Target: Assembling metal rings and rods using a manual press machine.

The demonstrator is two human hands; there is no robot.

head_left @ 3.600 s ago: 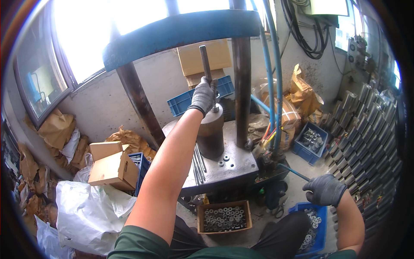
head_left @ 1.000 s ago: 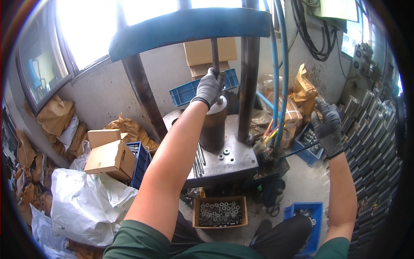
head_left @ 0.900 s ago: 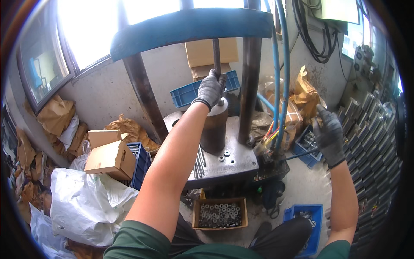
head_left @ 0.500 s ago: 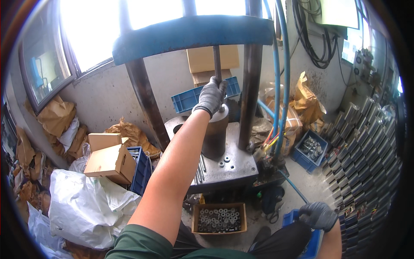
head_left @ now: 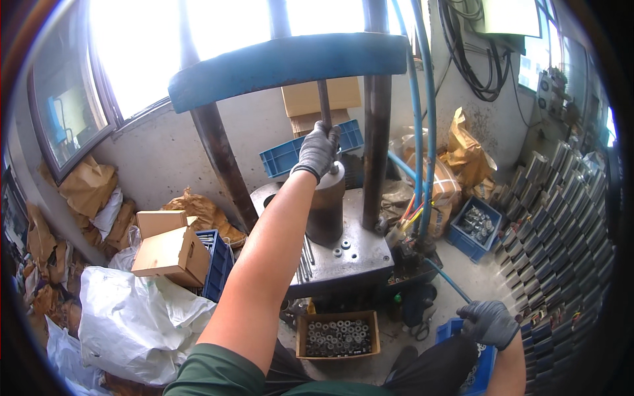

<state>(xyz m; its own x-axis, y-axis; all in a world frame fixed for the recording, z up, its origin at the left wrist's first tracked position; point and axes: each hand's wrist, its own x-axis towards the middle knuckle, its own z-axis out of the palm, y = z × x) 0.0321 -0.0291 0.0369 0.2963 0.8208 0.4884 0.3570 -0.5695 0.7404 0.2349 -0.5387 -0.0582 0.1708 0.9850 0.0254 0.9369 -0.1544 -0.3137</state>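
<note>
My left hand (head_left: 317,152), in a grey glove, is closed round an upright metal rod (head_left: 324,99) beneath the press's blue crossbeam (head_left: 290,63). Just under this hand stands a dark steel cylinder (head_left: 325,214) with a pale top, on the metal press table (head_left: 356,244). Small washers (head_left: 341,248) and several thin rods (head_left: 306,261) lie near the cylinder's foot. At the lower right, my gloved right hand (head_left: 490,323) has its fingers curled at the end of a slanting blue lever (head_left: 448,279). The fingers partly hide that end.
A cardboard box of metal rings (head_left: 338,336) sits below the table. Stacked metal tubes (head_left: 555,244) rise at right, beside a blue parts crate (head_left: 475,228). Blue hoses (head_left: 429,132) hang by the right column. A white sack (head_left: 132,323) and opened carton (head_left: 172,251) stand left.
The view has shifted slightly, and the crossbeam appears a little lower. My right hand has risen slightly along with the lever's end. My left hand keeps its hold on the rod.
</note>
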